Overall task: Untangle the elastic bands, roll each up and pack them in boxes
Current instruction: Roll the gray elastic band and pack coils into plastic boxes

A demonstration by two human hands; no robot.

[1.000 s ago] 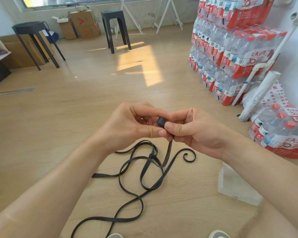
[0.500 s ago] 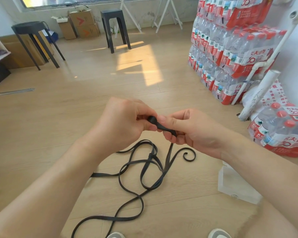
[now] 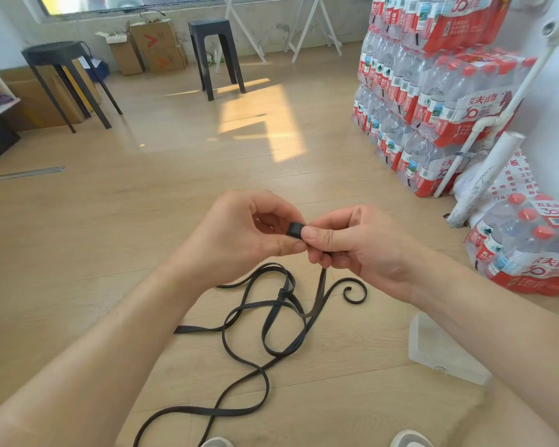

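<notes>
A small tight roll of black elastic band sits between the fingertips of both hands, above the wooden floor. My left hand pinches it from the left, my right hand from the right with the thumb on top. From the right hand the band hangs down to the floor, where its loose length lies in tangled loops with a knot-like crossing and a curled end. A clear plastic box lies on the floor under my right forearm.
Stacked packs of red-labelled water bottles fill the right side, with another pack nearer me and white pipes leaning by it. Two black stools and cardboard boxes stand at the far wall. My shoe tips show at the bottom.
Half a second ago my left hand covered the roll and twisted it over; now the fingers have turned back and the roll shows again between both thumbs. The floor loops barely shifted.
</notes>
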